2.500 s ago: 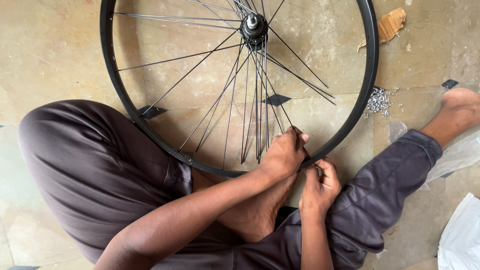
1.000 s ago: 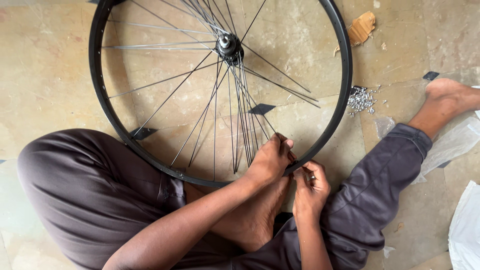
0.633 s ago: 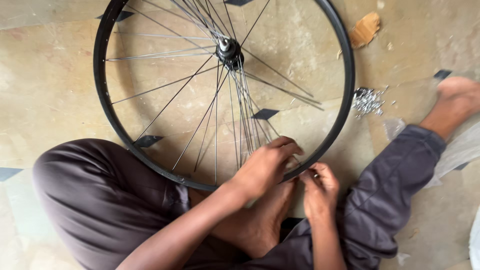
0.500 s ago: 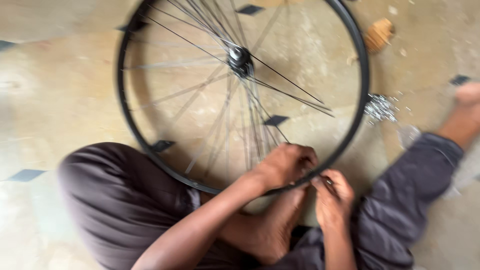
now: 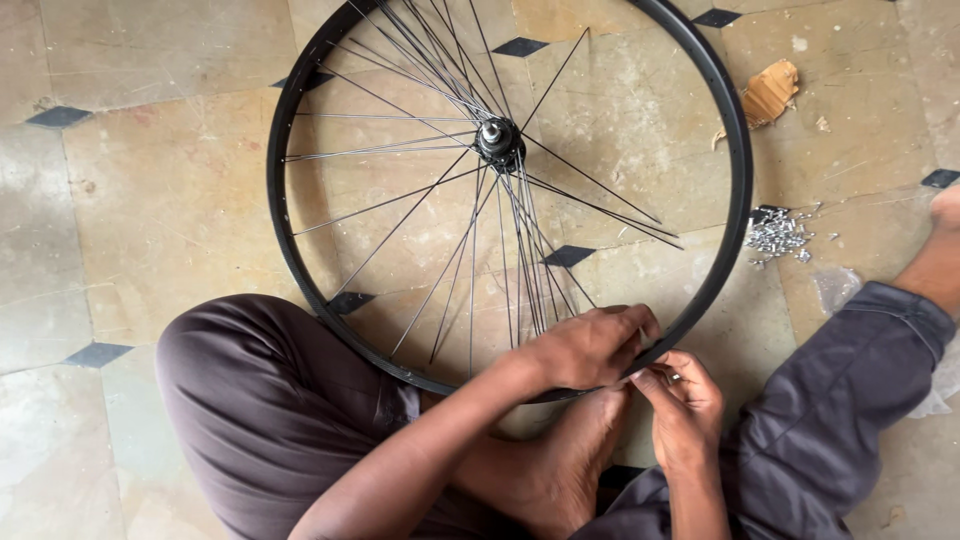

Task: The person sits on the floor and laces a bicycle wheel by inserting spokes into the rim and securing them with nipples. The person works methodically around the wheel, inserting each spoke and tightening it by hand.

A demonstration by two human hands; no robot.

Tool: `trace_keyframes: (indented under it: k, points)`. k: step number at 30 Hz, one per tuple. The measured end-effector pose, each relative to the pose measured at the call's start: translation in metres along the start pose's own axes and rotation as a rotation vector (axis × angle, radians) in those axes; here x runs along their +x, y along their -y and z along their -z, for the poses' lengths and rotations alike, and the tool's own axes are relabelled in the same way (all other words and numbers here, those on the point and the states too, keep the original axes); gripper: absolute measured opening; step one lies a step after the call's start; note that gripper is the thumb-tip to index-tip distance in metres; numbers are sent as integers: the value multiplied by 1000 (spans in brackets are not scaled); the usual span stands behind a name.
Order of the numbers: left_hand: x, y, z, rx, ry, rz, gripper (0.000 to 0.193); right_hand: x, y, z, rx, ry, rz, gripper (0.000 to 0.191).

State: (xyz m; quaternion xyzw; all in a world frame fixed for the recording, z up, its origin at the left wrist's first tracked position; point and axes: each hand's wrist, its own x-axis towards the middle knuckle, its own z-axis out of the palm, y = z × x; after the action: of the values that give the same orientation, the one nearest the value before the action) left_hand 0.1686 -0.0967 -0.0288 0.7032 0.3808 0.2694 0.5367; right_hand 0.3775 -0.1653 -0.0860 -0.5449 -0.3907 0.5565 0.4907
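A black wheel rim (image 5: 300, 290) lies flat on the tiled floor (image 5: 150, 200) in front of a person who sits on the floor in grey trousers (image 5: 270, 400), with one bare foot (image 5: 560, 470) tucked under the rim's near edge. Thin spokes (image 5: 440, 280) fan out from the hub (image 5: 498, 142), which sits above the middle of the rim; many are bunched and run down toward the near edge.

The left hand (image 5: 590, 345) reaches over the near part of the rim, its grip curled shut on the rim where the bunched spokes end. The right hand (image 5: 685, 400) is just beside it, outside the rim, fingertips pinched together at the rim's edge. Something tiny seems to sit between them, but it is too small to tell what. The two hands nearly touch.

To the right of the rim, a small heap of silver nipples (image 5: 778, 232) lies on the floor, close to the rim. Farther up, a scrap of brown cardboard (image 5: 770, 92) lies near the rim's upper right.
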Motion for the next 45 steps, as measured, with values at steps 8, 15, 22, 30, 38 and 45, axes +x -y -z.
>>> trace_keyframes:
  k: [8,15,22,30,38,45]
  points:
    - [-1,-6,15,11,73,26,24,-7,8,-9,-103,13,127,23]
    - [-2,-10,15,51,86,3,31,-14,14,-19,-349,-20,275,14]
    - [-7,-13,23,-61,127,-114,24,-15,16,-24,-112,25,208,30]
    - [-9,-20,28,-54,61,-110,25,-16,16,-24,-97,14,217,31]
    - [-10,-23,29,49,80,-75,25,-14,12,-22,-54,23,209,29]
    - [-13,-24,27,119,25,-18,26,-13,12,-22,-72,11,194,28]
